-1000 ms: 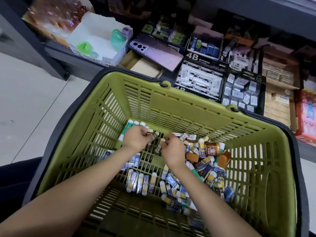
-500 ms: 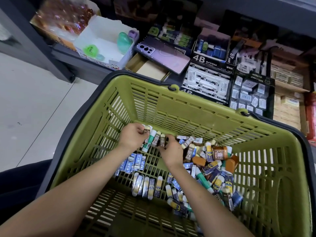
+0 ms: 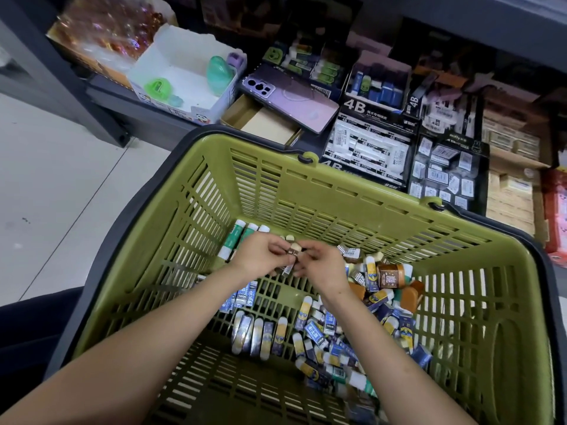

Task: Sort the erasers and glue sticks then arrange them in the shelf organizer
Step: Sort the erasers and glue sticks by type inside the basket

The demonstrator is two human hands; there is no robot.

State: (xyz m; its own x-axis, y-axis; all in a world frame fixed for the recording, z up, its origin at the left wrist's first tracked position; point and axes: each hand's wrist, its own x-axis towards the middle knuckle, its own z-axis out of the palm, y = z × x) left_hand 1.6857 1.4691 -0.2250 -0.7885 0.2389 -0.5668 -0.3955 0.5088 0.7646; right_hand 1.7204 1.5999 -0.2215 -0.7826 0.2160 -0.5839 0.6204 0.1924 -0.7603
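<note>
L hand (image 3: 259,256) and R hand (image 3: 322,266) both pinch a small stack of erasers (image 3: 293,254) between them, above the green basket (image 3: 306,191) floor; count unclear, maybe three; glue sticks (image 3: 237,240) lie just left, against its wall; loose eraser pile (image 3: 380,289) sits to the right.

Light: even and cool, from overhead. Bright on the pale floor (image 3: 61,179), dim at the back of the shelf (image 3: 153,116), where boxes sink into shadow.
Glare: soft sheen on the phone (image 3: 294,96) and cellophane packs (image 3: 104,29).
Shadows: faint and diffuse inside my basket (image 3: 306,185).
Distortion: wide-angle bowing at the edges; my forearms (image 3: 153,348) stretch.
Focus: centre fairly sharp. The nearest erasers (image 3: 316,372) and the corners smear.
</note>
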